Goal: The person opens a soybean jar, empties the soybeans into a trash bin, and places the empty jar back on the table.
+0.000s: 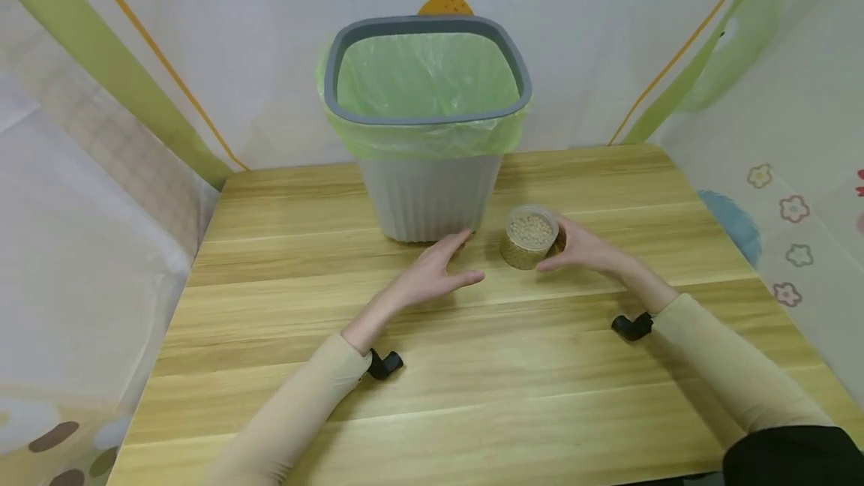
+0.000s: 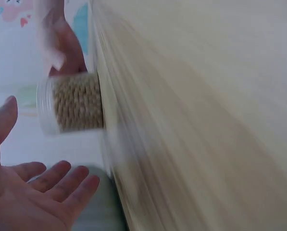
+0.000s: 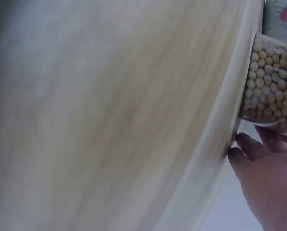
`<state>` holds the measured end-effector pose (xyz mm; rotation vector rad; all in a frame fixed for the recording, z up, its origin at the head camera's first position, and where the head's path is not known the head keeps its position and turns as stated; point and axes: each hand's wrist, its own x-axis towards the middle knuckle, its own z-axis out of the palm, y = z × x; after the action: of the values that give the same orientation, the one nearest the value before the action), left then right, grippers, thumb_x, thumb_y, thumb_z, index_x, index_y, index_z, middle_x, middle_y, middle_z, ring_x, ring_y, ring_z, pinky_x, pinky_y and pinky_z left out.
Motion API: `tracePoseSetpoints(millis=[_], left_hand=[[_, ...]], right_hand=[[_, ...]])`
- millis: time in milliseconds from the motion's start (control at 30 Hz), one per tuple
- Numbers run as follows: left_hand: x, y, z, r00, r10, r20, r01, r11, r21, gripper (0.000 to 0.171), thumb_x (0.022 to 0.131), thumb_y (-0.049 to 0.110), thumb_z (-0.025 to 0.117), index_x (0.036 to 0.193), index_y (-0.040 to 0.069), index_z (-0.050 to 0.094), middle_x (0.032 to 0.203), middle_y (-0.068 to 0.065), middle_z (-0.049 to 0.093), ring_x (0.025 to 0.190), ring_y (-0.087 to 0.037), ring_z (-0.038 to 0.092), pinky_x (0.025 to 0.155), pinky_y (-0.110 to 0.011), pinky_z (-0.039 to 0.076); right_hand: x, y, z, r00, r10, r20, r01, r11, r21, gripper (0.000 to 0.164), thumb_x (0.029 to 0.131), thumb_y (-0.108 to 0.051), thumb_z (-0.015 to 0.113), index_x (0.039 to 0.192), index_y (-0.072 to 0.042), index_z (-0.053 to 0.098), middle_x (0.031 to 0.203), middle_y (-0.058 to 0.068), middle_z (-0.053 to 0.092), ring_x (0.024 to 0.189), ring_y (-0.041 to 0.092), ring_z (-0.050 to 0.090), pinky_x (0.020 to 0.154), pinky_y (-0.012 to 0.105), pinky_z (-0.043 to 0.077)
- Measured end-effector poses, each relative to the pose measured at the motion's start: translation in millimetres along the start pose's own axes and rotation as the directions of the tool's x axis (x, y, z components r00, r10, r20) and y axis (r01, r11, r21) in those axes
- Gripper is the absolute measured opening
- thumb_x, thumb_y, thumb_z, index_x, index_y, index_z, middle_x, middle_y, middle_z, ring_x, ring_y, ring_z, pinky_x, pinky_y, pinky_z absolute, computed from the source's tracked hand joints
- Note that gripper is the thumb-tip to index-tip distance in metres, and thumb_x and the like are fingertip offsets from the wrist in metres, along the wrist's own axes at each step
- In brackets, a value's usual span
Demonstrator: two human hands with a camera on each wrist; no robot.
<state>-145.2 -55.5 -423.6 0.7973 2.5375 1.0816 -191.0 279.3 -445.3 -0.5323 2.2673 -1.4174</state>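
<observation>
A clear round jar [image 1: 529, 238] filled with pale dried soybeans [image 3: 270, 86] stands upright on the wooden table, to the right of the bin. Beside its right side is my right hand [image 1: 582, 247], thumb and fingers spread around that side with a gap at the palm. In the right wrist view, the right fingers [image 3: 258, 149] are close to the jar; firm contact cannot be told. My left hand [image 1: 432, 272] reaches out left of the jar, apart from it, fingers extended and thumb spread. The left palm [image 2: 32, 202] holds nothing.
A grey bin [image 1: 428, 197] with a light green liner bag [image 1: 425, 73] stands at the back of the wooden table [image 1: 270, 306], behind the left hand. Printed cloth [image 1: 256, 43] hangs behind and along the sides. Black wrist mounts [image 1: 385, 364] sit at both sleeves.
</observation>
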Motion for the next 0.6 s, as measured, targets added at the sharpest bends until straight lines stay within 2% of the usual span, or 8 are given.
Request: tracePoseSetpoints(millis=[133, 267, 433, 600], left_hand=[[25.4, 11.8, 15.4, 1.0, -0.008, 0.003, 0.008, 1.0, -0.022, 0.092, 0.098, 0.051, 0.065, 0.165, 0.011, 0.017, 0.171, -0.01, 0.025, 0.157, -0.031, 0.031, 0.129, -0.052, 0.03], [45.1, 18.8, 25.8, 1.0, -0.017, -0.01, 0.016, 0.997, -0.07, 0.093, 0.099, 0.051, 0.064, 0.165, 0.008, 0.015, 0.171, -0.012, 0.025, 0.154, -0.032, 0.037, 0.124, -0.053, 0.038], [62.3, 23.8, 34.9, 0.999, -0.013, -0.046, 0.007, 0.991, -0.134, 0.096, 0.098, 0.049, 0.067, 0.166, 0.01, 0.012, 0.169, -0.014, 0.029, 0.151, -0.032, 0.041, 0.121, -0.054, 0.042], [73.9, 27.2, 44.0, 0.997, -0.023, -0.079, 0.01, 0.988, -0.156, 0.093, 0.098, 0.05, 0.067, 0.165, 0.01, 0.016, 0.167, -0.015, 0.032, 0.149, -0.032, 0.044, 0.119, -0.053, 0.044]], right_hand=[[1, 0, 3, 1.0, 0.008, -0.017, -0.008, 1.0, -0.018, 0.108, 0.077, -0.012, 0.091, 0.162, -0.011, 0.024, 0.156, 0.02, 0.041, 0.145, 0.042, 0.039, 0.124, 0.065, 0.03], [3, -2, 7, 1.0, 0.006, -0.024, -0.006, 1.0, -0.026, 0.104, 0.08, -0.015, 0.09, 0.162, -0.014, 0.025, 0.157, 0.018, 0.04, 0.146, 0.041, 0.039, 0.122, 0.066, 0.033], [3, -3, 8, 0.999, 0.014, -0.036, -0.015, 1.0, -0.025, 0.101, 0.081, -0.015, 0.088, 0.161, -0.015, 0.026, 0.158, 0.016, 0.04, 0.145, 0.04, 0.04, 0.119, 0.064, 0.038], [1, -4, 8, 0.997, 0.038, -0.071, -0.041, 0.999, -0.036, 0.1, 0.081, -0.018, 0.089, 0.161, -0.016, 0.028, 0.158, 0.015, 0.041, 0.146, 0.04, 0.041, 0.119, 0.063, 0.038]])
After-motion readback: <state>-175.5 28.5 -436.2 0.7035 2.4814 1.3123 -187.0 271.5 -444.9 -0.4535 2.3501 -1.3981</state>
